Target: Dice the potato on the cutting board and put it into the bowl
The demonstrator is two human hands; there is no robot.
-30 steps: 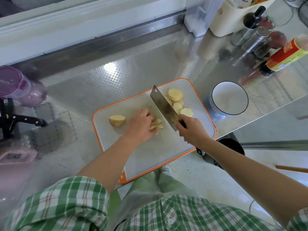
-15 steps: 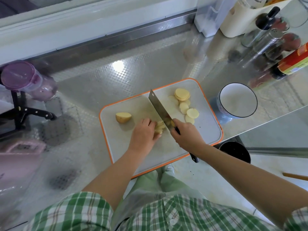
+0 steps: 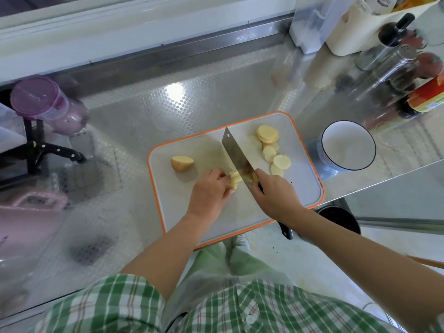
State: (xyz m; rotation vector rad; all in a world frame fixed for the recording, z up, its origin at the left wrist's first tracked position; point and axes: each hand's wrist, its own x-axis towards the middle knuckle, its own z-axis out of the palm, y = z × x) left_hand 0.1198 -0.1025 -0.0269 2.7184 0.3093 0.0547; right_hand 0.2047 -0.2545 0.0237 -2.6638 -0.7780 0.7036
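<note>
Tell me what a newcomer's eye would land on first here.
The cleaver, gripped by the right hand, stands out mid-board, its blade against the potato strips that the left hand holds down. Round potato slices lie fanned at the far right of the orange-rimmed cutting board, and the white bowl beside it holds no potato.

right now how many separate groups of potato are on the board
3: an end chunk at the left, sliced pieces under the left hand beside the cleaver, loose slices right of the blade. More may be hidden.
</note>
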